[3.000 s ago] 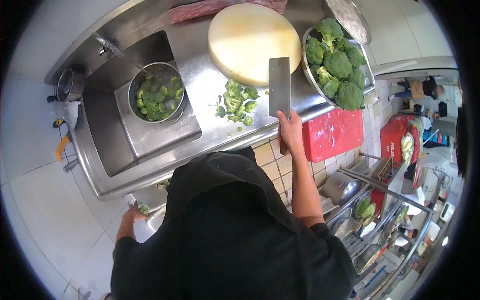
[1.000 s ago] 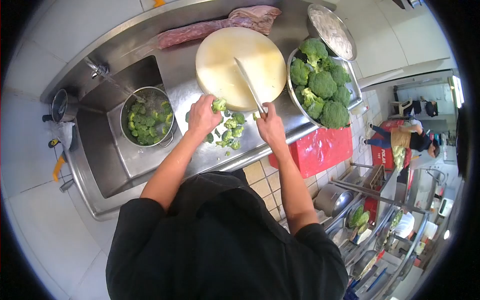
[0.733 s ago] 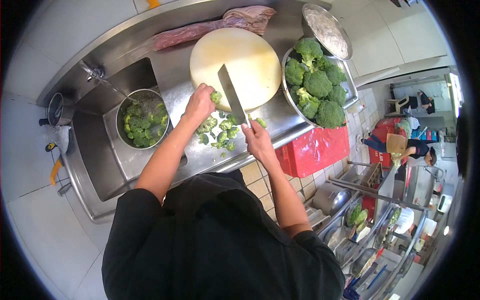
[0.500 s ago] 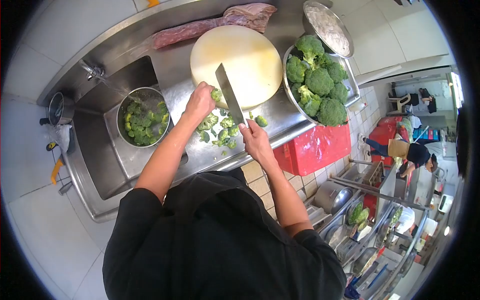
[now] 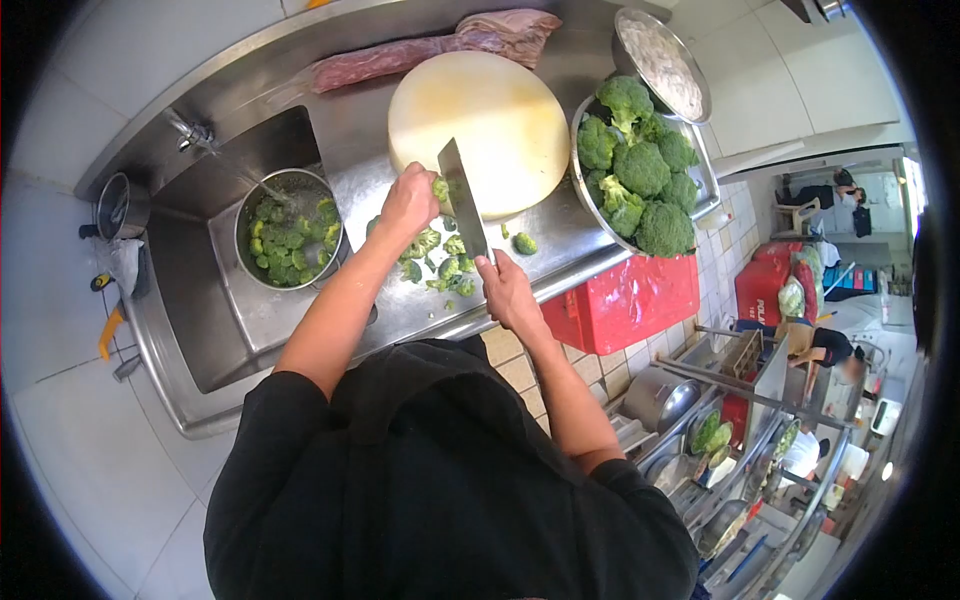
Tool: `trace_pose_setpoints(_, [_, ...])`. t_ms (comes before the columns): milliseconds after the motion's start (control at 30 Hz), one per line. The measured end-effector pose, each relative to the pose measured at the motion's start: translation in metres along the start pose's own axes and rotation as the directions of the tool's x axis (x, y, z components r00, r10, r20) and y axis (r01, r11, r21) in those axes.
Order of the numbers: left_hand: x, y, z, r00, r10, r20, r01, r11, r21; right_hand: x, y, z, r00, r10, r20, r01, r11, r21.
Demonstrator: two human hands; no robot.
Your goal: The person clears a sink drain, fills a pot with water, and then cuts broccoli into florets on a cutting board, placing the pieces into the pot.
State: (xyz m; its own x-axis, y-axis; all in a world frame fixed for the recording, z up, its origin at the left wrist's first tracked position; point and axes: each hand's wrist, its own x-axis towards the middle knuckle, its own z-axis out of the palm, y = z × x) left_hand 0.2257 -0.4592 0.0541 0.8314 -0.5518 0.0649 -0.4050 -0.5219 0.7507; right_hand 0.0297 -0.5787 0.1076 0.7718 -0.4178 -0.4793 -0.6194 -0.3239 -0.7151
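My right hand (image 5: pixel 510 292) is closed round the handle of a cleaver (image 5: pixel 463 200), whose broad blade points away over the near edge of a round chopping block (image 5: pixel 480 125). Just left of the blade, my left hand (image 5: pixel 410 205) is closed on a broccoli piece (image 5: pixel 441 188); part of it is hidden by the fingers. Cut broccoli florets (image 5: pixel 425 242) lie on the steel counter below both hands, and a lone floret (image 5: pixel 525 243) rests to the right of the blade. A bowl of whole broccoli heads (image 5: pixel 640 170) stands right of the block.
Water runs from a tap (image 5: pixel 195 135) into a pot (image 5: pixel 244 262) of florets in the sink (image 5: pixel 190 320). A long piece of meat (image 5: pixel 400 62) lies behind the block. Another bowl (image 5: pixel 706 100) holds pale food. A red box (image 5: pixel 625 305) stands below the counter; other people work at right.
The view has shifted slightly. Both hands stay near the block's edge with the cleaver and broccoli piece. In the background, a person at right has moved farther behind the shelving.
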Motion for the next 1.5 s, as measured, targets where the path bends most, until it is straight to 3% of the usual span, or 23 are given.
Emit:
trace_pose_setpoints(67, [-0.002,-0.006,0.001,0.999,0.019,-0.048,-0.023,0.997,-0.080,-0.003,0.005,0.001,0.999,-0.039,-0.006,0.039,0.999,0.014])
trace_pose_setpoints(200, [-0.026,-0.025,-0.022,0.972,-0.022,-0.235,-0.010,0.991,-0.136,-0.026,-0.022,-0.037,0.978,0.140,0.157,-0.181,0.941,0.286])
trace_pose_setpoints(267, [-0.045,-0.036,-0.057,0.953,-0.177,-0.244,0.150,0.981,-0.126,-0.034,-0.022,-0.047,0.980,0.159,0.124,-0.186,0.947,0.261])
trace_pose_setpoints(300, [-0.054,-0.068,-0.066,0.942,-0.077,-0.325,0.069,0.997,-0.037,-0.038,-0.020,-0.048,0.984,0.163,0.075,-0.177,0.953,0.246])
trace_pose_setpoints(333, [-0.064,-0.084,-0.082,0.926,-0.064,-0.371,0.092,0.994,0.059,-0.040,-0.017,-0.052,0.986,0.161,0.048,-0.168,0.950,0.264])
trace_pose_setpoints(433, [-0.081,-0.132,-0.122,0.887,-0.349,-0.303,0.394,0.913,0.101,-0.029,0.005,-0.060,0.995,0.076,-0.068,-0.049,0.941,0.334])
trace_pose_setpoints(500, [-0.086,-0.164,-0.130,0.887,-0.353,-0.296,0.437,0.848,0.299,-0.006,0.025,-0.070,0.982,-0.006,-0.191,0.010,1.000,0.022])
trace_pose_setpoints(567, [-0.085,-0.142,-0.129,0.924,-0.191,-0.331,0.313,0.876,0.367,-0.005,-0.009,-0.074,0.892,-0.238,-0.384,0.173,0.965,-0.194])
trace_pose_setpoints(600, [-0.083,-0.124,-0.125,0.934,-0.110,-0.340,0.249,0.883,0.398,0.009,-0.006,-0.077,0.864,-0.289,-0.413,0.164,0.936,-0.311])
trace_pose_setpoints(667, [-0.073,-0.072,-0.106,0.991,-0.047,-0.127,0.073,0.974,0.214,0.040,-0.002,-0.082,0.821,-0.364,-0.439,0.134,0.872,-0.471])
trace_pose_setpoints(733, [-0.076,-0.020,-0.061,0.985,-0.133,0.111,0.132,0.991,0.017,0.067,-0.002,-0.088,0.816,-0.405,-0.413,0.123,0.819,-0.560])
trace_pose_setpoints(767, [-0.077,-0.007,-0.033,0.950,-0.058,0.308,0.085,0.993,-0.076,0.081,0.001,-0.092,0.826,-0.419,-0.378,0.124,0.789,-0.602])
trace_pose_setpoints(833, [-0.087,0.008,0.019,0.898,0.211,0.386,-0.254,0.965,0.065,0.103,0.016,-0.095,0.817,-0.478,-0.321,0.184,0.745,-0.642])
trace_pose_setpoints(900, [-0.086,0.025,0.050,0.926,0.154,0.345,-0.220,0.962,0.162,0.120,0.038,-0.097,0.778,-0.565,-0.276,0.289,0.712,-0.640])
trace_pose_setpoints(1000, [-0.077,0.041,0.066,0.916,0.007,0.402,-0.113,0.964,0.240,0.084,0.029,-0.070,0.652,-0.630,-0.421,0.296,0.723,-0.624])
trace_pose_setpoints(1100, [-0.067,0.028,0.082,0.900,-0.035,0.435,-0.054,0.980,0.192,0.066,0.073,-0.028,0.756,-0.555,-0.347,0.347,0.790,-0.506])
trace_pose_setpoints(1133, [-0.065,0.023,0.083,0.900,-0.025,0.436,-0.051,0.986,0.161,0.059,0.076,-0.019,0.733,-0.596,-0.329,0.339,0.739,-0.583])
trace_pose_setpoints(1200, [-0.059,0.014,0.081,0.914,0.038,0.405,-0.007,0.997,-0.080,0.049,0.082,-0.006,0.685,-0.670,-0.284,0.307,0.620,-0.722])
trace_pose_setpoints(1267, [-0.052,0.012,0.071,0.955,0.073,0.287,0.018,0.953,-0.302,0.059,0.099,-0.008,0.817,-0.491,-0.301,0.229,0.756,-0.613])
trace_pose_setpoints(1300, [-0.045,0.013,0.051,0.939,0.053,0.339,0.109,0.890,-0.442,0.063,0.107,-0.008,0.870,-0.390,-0.302,0.173,0.815,-0.553])
trace_pose_setpoints(1367, [-0.045,0.006,0.007,0.905,-0.056,0.422,0.301,0.785,-0.542,0.055,0.103,-0.010,0.879,-0.363,-0.310,0.191,0.863,-0.468])
trace_pose_setpoints(1433, [-0.052,0.000,-0.040,0.866,-0.014,0.500,0.233,0.896,-0.377,0.044,0.089,-0.005,0.885,-0.361,-0.293,0.254,0.904,-0.345])
trace_pose_setpoints(1500, [-0.074,-0.019,-0.055,0.852,0.023,0.523,0.116,0.966,-0.232,0.021,0.062,0.011,0.874,-0.445,-0.197,0.358,0.862,-0.359])
